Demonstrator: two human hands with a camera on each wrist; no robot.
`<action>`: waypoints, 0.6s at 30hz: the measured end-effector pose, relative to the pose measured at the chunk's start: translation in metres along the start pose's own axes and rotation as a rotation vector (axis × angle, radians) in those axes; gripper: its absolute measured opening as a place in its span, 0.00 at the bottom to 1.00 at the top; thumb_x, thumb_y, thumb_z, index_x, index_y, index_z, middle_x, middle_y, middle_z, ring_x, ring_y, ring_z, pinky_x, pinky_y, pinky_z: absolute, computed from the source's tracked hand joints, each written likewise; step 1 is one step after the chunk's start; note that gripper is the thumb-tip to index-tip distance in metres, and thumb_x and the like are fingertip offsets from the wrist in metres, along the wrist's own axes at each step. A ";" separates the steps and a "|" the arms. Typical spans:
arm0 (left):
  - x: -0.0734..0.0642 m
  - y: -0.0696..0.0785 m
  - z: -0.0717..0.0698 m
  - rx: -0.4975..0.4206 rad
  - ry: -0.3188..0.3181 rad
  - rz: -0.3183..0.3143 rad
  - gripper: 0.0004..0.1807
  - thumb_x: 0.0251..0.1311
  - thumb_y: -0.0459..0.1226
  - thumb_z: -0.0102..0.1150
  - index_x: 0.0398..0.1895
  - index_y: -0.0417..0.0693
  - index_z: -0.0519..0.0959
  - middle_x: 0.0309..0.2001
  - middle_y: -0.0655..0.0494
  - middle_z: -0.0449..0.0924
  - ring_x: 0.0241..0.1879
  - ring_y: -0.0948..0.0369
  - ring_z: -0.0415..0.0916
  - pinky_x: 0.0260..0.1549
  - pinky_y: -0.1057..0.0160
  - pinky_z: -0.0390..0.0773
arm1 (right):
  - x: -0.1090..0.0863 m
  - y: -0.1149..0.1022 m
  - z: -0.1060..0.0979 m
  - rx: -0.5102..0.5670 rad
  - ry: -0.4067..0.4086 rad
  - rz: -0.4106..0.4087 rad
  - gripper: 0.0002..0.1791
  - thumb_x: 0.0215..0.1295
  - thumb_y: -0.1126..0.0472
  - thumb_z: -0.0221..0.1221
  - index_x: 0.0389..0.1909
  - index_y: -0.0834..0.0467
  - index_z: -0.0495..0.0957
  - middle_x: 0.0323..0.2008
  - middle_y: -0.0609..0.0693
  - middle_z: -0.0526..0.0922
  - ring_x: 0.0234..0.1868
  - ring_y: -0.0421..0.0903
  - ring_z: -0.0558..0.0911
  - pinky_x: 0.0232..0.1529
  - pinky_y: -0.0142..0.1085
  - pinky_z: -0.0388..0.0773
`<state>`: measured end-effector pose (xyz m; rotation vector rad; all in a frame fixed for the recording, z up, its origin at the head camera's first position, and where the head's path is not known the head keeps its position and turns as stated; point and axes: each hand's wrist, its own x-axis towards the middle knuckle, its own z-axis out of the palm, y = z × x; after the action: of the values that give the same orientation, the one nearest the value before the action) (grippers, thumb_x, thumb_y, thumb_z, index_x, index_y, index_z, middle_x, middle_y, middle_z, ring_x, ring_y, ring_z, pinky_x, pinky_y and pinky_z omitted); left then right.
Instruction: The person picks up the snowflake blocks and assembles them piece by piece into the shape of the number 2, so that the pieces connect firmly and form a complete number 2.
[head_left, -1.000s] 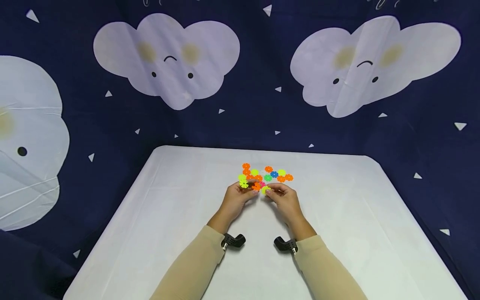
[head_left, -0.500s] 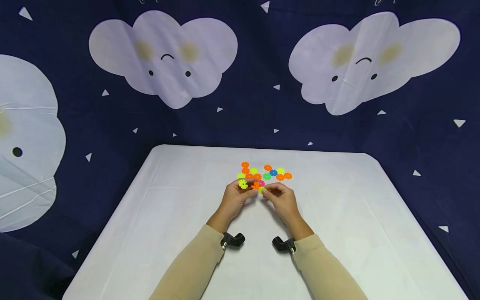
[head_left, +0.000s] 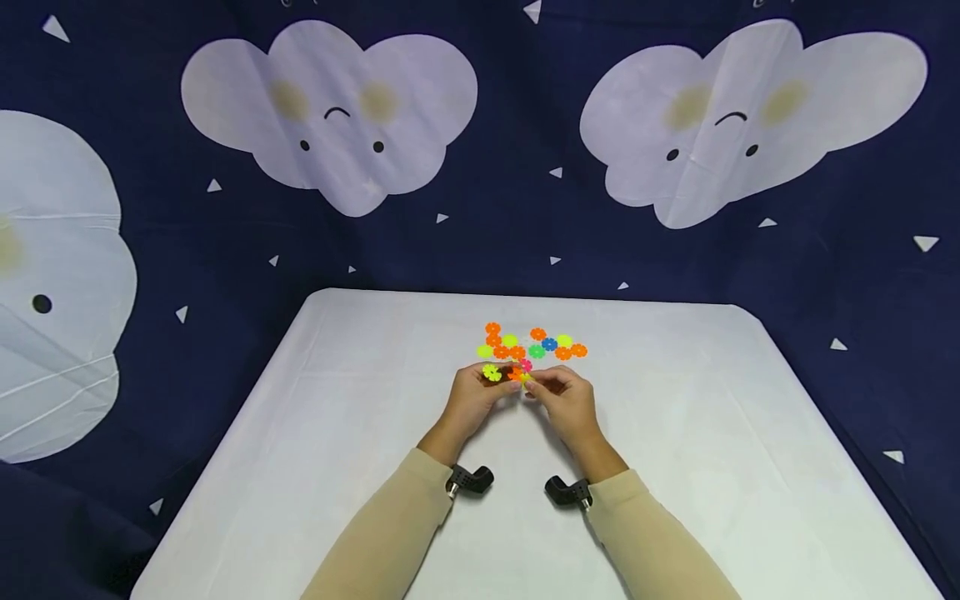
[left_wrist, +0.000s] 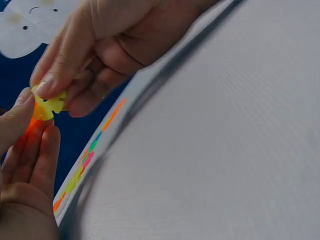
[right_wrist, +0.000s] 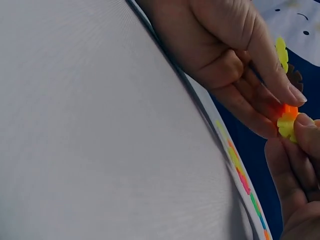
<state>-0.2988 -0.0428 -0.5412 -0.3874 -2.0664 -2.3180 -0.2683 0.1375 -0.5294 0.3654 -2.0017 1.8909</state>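
My left hand [head_left: 472,398] pinches an orange notched flower disc [right_wrist: 290,109] between thumb and fingers. A dark brown disc [right_wrist: 295,77] and a yellow-green disc [head_left: 491,372] sit in line beyond it, forming a short chain over the left fingers. With thumb and fingertips my right hand [head_left: 572,404] pinches another yellow disc [right_wrist: 286,126], tilted against the orange one right at its edge. In the left wrist view this yellow disc [left_wrist: 52,106] shows its notches, while the left fingers hide most of the orange piece. Both hands are raised above the white table [head_left: 517,517].
Behind the hands, loose flower discs lie flat on the table: several orange ones [head_left: 492,328], some yellow [head_left: 564,341], a blue [head_left: 550,344], a green [head_left: 536,352] and a pink [head_left: 526,365]. A dark blue cloud-print cloth [head_left: 517,150] hangs beyond the far edge.
My right hand has moved slightly left, bringing its yellow disc from beside the orange disc up against it. That yellow disc has turned, and the chain in my left hand has tilted a little.
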 end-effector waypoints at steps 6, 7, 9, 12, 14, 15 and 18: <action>-0.002 -0.001 0.000 -0.054 -0.016 -0.012 0.19 0.59 0.25 0.75 0.54 0.29 0.84 0.51 0.43 0.87 0.48 0.58 0.84 0.51 0.63 0.83 | -0.002 0.009 0.001 0.045 0.007 0.034 0.07 0.60 0.80 0.70 0.40 0.73 0.87 0.36 0.66 0.84 0.33 0.52 0.88 0.37 0.47 0.88; -0.003 -0.001 0.000 -0.067 -0.020 -0.009 0.19 0.60 0.25 0.74 0.55 0.29 0.83 0.52 0.43 0.87 0.49 0.58 0.84 0.51 0.63 0.83 | -0.002 0.010 0.001 0.055 0.001 0.034 0.08 0.61 0.79 0.70 0.41 0.73 0.87 0.37 0.66 0.84 0.33 0.51 0.88 0.37 0.47 0.88; -0.004 -0.001 -0.001 -0.087 -0.029 -0.008 0.19 0.62 0.24 0.72 0.56 0.28 0.82 0.53 0.42 0.86 0.49 0.58 0.84 0.51 0.64 0.83 | -0.002 0.010 0.001 0.079 -0.019 0.033 0.09 0.61 0.79 0.70 0.42 0.74 0.86 0.37 0.67 0.83 0.34 0.49 0.88 0.38 0.46 0.88; -0.003 -0.001 -0.001 -0.112 -0.040 -0.004 0.19 0.64 0.25 0.71 0.58 0.29 0.81 0.55 0.42 0.85 0.51 0.58 0.83 0.52 0.64 0.82 | -0.001 0.010 0.000 0.099 -0.071 0.051 0.10 0.63 0.78 0.69 0.45 0.74 0.85 0.38 0.69 0.83 0.35 0.49 0.87 0.39 0.44 0.88; -0.002 0.000 -0.001 -0.140 -0.030 -0.001 0.19 0.65 0.25 0.70 0.58 0.28 0.80 0.56 0.42 0.85 0.52 0.57 0.83 0.53 0.63 0.82 | 0.000 0.010 -0.004 0.097 -0.096 0.074 0.11 0.64 0.77 0.69 0.47 0.74 0.85 0.38 0.70 0.84 0.36 0.50 0.87 0.39 0.41 0.88; 0.000 0.000 -0.001 -0.159 -0.019 0.001 0.19 0.65 0.24 0.69 0.58 0.28 0.80 0.56 0.41 0.85 0.53 0.57 0.82 0.54 0.63 0.81 | 0.001 0.010 -0.006 0.083 -0.099 0.084 0.12 0.64 0.77 0.69 0.48 0.74 0.84 0.38 0.69 0.84 0.36 0.50 0.87 0.40 0.39 0.88; 0.003 -0.002 0.000 -0.248 0.018 0.011 0.19 0.66 0.22 0.67 0.58 0.25 0.78 0.57 0.37 0.83 0.56 0.52 0.81 0.56 0.61 0.81 | 0.004 0.012 -0.012 -0.031 -0.065 0.128 0.13 0.64 0.73 0.72 0.48 0.72 0.85 0.37 0.64 0.86 0.37 0.50 0.86 0.41 0.32 0.85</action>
<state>-0.3021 -0.0423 -0.5422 -0.3781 -1.7675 -2.5679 -0.2760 0.1507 -0.5376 0.3006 -2.1421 1.9442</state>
